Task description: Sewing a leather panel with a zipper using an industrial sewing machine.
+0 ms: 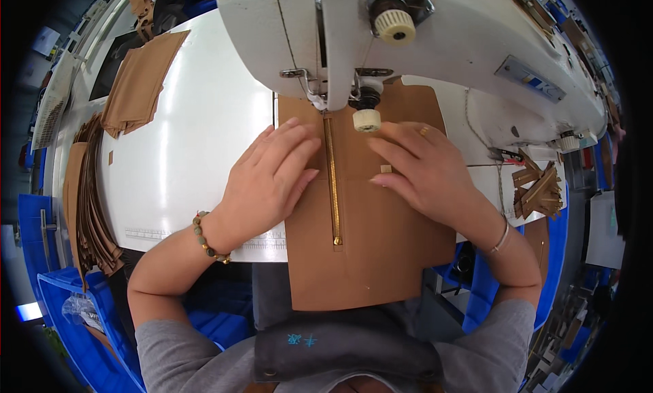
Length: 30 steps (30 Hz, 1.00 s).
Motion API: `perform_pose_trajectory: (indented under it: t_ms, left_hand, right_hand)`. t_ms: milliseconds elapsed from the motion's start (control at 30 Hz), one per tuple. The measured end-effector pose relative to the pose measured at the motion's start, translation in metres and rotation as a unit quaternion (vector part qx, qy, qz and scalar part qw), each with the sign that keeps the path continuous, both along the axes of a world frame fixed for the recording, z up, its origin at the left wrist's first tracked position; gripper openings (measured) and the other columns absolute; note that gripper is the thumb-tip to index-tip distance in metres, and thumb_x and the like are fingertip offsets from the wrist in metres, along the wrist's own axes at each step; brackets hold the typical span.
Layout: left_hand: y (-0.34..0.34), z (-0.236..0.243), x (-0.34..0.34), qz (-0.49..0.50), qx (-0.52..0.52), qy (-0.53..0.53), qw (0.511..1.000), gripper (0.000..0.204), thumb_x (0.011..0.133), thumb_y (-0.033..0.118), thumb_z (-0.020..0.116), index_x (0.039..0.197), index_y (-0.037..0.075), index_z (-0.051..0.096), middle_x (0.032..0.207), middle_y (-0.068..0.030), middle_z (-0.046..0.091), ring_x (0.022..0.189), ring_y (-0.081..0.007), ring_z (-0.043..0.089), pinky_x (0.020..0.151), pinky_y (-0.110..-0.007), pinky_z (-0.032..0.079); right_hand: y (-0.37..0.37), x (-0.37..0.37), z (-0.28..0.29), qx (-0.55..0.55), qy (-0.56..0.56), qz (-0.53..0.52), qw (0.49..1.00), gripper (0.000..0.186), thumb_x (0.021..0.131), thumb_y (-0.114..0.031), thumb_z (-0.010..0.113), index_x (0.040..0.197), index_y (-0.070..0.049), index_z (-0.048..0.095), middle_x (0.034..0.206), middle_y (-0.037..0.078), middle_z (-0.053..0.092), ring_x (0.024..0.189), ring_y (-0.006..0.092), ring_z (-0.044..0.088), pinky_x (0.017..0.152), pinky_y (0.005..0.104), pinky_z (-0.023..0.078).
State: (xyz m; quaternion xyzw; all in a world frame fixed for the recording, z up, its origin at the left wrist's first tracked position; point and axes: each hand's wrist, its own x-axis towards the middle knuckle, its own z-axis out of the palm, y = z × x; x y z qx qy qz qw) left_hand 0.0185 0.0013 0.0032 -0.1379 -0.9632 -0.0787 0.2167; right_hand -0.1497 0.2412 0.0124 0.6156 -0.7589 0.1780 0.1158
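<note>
1. Closest in was the dark apron [340, 349] on the person's lap side, with the near end of a big brown panel [381, 257] hanging over the front edge of the white surface [197, 148].
2. So, the panel: it ran away from the person, under both hands and on beneath the sewing machine [442, 46]. A gold-toothed zipper [334, 189] sat in a narrow slot down it, pretty much between the hands.
3. Left hand [271, 167] was just left of the zipper, laid flat with its fingertips on the panel and the thumb spread off the fingers. Nothing clamped in it.
4. Right hand [425, 165] was further off the zipper, on the panel's right part. Thumb and fingers were apart, with a little tan square [386, 168] in the gap between them.
5. Past the fingertips, the machine's needle area stood right over the zipper's far end; I couldn't tell whether the needle was down.
6. Off to the right was a pile of brown strips [539, 192]; far left, folded brown pieces [144, 80].
</note>
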Motion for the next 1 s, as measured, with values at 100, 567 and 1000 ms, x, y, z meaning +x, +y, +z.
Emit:
perform_pose_trajectory:
  t_ms: [100, 567, 1000]
  left_hand:
    - [0.004, -0.004, 0.0, 0.084, 0.107, -0.048, 0.99, 0.052, 0.093, 0.009, 0.073, 0.141, 0.0, 0.056, 0.144, -0.0183, 0.06, 0.126, -0.0401, 0.063, 0.104, -0.046, 0.055]
    - [0.012, -0.013, -0.002, 0.067, 0.072, -0.1, 0.99, 0.08, 0.086, 0.03, 0.081, 0.149, -0.007, 0.049, 0.154, -0.0226, 0.052, 0.145, -0.0407, 0.048, 0.117, -0.047, 0.046]
    - [0.004, 0.002, -0.008, 0.075, -0.056, -0.098, 0.991, 0.073, 0.085, 0.051, 0.073, 0.14, 0.003, 0.063, 0.148, -0.0102, 0.06, 0.139, -0.0299, 0.052, 0.12, -0.048, 0.036]
  right_hand:
    - [-0.034, 0.002, -0.009, 0.004, -0.019, 0.054, 0.998, 0.054, 0.09, -0.043, 0.075, 0.128, -0.006, 0.067, 0.131, 0.012, 0.064, 0.122, 0.0322, 0.061, 0.107, 0.046, 0.047]
    - [-0.042, 0.009, -0.015, 0.049, -0.018, 0.055, 0.997, 0.074, 0.087, -0.055, 0.073, 0.135, 0.0, 0.065, 0.141, 0.018, 0.062, 0.132, 0.0375, 0.058, 0.111, 0.048, 0.045]
    - [-0.042, 0.008, -0.013, 0.063, -0.009, 0.061, 0.996, 0.076, 0.084, -0.056, 0.073, 0.137, -0.002, 0.064, 0.142, 0.016, 0.061, 0.135, 0.0358, 0.055, 0.112, 0.0474, 0.045]
